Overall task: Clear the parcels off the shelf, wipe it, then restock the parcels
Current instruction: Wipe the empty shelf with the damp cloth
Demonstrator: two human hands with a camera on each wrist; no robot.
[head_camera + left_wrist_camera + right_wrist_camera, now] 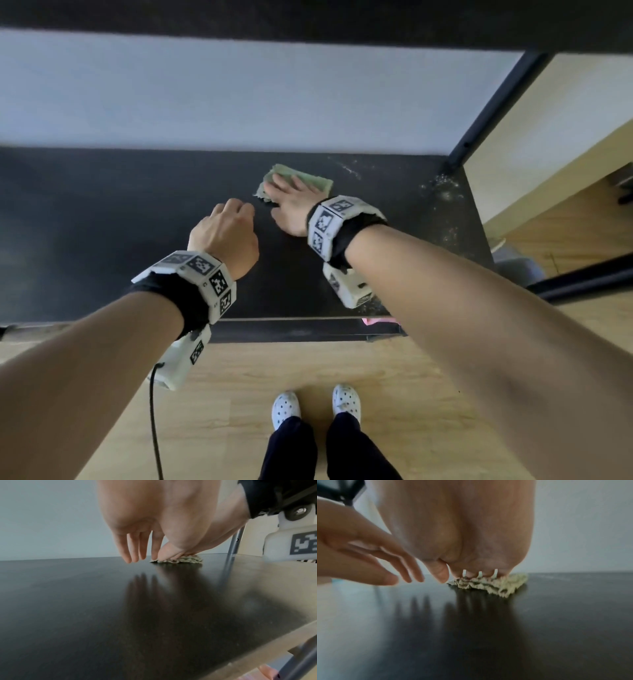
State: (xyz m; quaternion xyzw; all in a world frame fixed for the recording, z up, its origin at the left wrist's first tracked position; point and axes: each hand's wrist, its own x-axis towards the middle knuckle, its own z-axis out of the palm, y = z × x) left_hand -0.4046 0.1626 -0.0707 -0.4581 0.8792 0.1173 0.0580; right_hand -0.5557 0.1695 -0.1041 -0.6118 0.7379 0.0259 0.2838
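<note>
The black shelf bears no parcels in view. A crumpled green cloth lies on it right of centre. My right hand presses flat on the cloth with straight fingers; the right wrist view shows its fingertips pushing the cloth down. My left hand hovers just left of the cloth and holds nothing. Its fingers hang loosely above the shelf top, apart from the cloth. It also shows at the left of the right wrist view as a left hand.
Pale dust specks lie at the shelf's right end by a black upright post. A white wall backs the shelf. Something pink peeks out under the front edge. My feet in white shoes stand on the wooden floor.
</note>
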